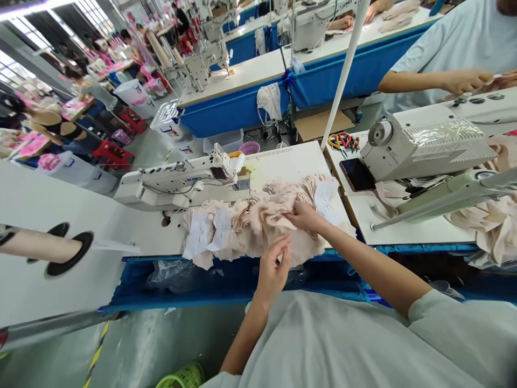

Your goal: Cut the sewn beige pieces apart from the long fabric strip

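Across the sewing table (pixel 264 167) lies a long heap of beige fabric pieces (pixel 270 215), bunched and layered. My right hand (pixel 305 216) grips the fabric near the heap's right part, its fingers partly hidden in the folds. In front of the heap's near edge is my left hand (pixel 273 265), thumb and fingers curled together in a pinch; whatever may be between the tips cannot be made out. White paper slips with print lie on the pieces: one paper slip (pixel 197 234) at the left end, another beside it, and a third paper slip (pixel 326 200) at the right.
Behind the heap stands a sewing machine (pixel 181 180). A blue cloth trough (pixel 234 283) hangs under the table's front edge. On the right table are a phone (pixel 357 174), scissors (pixel 343 141) and another machine (pixel 428 143); a co-worker's hands (pixel 470 81) are beyond it.
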`<state>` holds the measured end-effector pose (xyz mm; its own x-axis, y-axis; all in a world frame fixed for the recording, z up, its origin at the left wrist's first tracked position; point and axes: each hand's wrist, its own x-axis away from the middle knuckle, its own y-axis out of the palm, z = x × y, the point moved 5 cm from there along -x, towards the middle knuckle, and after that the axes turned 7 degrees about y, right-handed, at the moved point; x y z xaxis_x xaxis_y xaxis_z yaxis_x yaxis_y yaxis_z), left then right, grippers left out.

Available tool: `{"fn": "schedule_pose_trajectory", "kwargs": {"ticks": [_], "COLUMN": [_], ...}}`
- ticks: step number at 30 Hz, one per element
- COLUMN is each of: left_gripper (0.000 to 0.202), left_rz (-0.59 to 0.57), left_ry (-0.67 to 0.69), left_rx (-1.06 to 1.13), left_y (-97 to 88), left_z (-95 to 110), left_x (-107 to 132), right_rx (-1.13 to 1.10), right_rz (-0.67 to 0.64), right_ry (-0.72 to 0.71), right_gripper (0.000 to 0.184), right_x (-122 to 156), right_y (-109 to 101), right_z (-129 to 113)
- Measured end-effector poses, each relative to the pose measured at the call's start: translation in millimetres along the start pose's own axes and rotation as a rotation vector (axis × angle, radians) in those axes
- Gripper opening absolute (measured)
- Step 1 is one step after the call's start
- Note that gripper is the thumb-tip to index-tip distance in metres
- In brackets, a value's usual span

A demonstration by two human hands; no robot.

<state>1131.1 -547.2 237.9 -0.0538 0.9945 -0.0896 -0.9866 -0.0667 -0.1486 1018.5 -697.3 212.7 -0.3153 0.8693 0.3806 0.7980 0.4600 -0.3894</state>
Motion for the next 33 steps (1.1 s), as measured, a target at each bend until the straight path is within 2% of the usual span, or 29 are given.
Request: {"fn": "schedule_pose_trajectory", "kwargs": {"ticks": [3, 6, 10, 13, 15, 17, 20, 22, 24, 28, 33], "left_gripper": [0.045, 0.044, 0.036, 0.028, 0.022, 0.025, 0.037, 0.035, 0.030, 0.031, 0.036], "left_rz": [0.141, 0.204, 0.297, 0.407, 0.468, 0.509, 0.556, 0.629, 0.703, 0.732, 0.736], "left_ry": [-0.090, -0.151, -0.184, -0.206, -0.292, -0.386, -0.403, -0.425, -0.464, -0.433, -0.365], "left_rx": [0.075, 0.149, 0.233, 0.362, 0.532, 0.706, 0.933, 1.032, 1.037, 1.019, 1.027], "left_y": [-0.2, 2.4, 2.4, 0.3, 2.9, 8.3, 13.6, 13.2, 9.6, 1.0, -2.5], "left_z": [-21, -38, -44, -44, -49, -55, -61, -66, -73, -78, -78], "left_x": [-9, -11, -5, -1, 2, 5, 9, 14, 18, 19, 14], "right_rx": [0.512, 0.896, 1.184, 1.279, 1.304, 1.307, 1.298, 1.288, 1.273, 1.149, 0.743], "right_rz": [-0.015, -0.059, -0.115, -0.114, -0.096, -0.068, -0.038, -0.039, -0.032, 0.025, 0.233], "right_ry": [-0.057, -0.099, -0.179, -0.212, -0.230, -0.257, -0.299, -0.342, -0.406, -0.549, -0.666], "right_gripper": [0.036, 0.038, 0.033, 0.040, 0.047, 0.048, 0.049, 0.052, 0.054, 0.048, 0.029], "right_x": [-2, 3, 17, 33, 47, 62, 85, 98, 110, 122, 118], "right_y": [8, 24, 42, 51, 60, 72, 91, 101, 105, 89, 43], "right_z": [-34, -54, -65, -66, -66, -63, -52, -40, -28, -9, 1]}}
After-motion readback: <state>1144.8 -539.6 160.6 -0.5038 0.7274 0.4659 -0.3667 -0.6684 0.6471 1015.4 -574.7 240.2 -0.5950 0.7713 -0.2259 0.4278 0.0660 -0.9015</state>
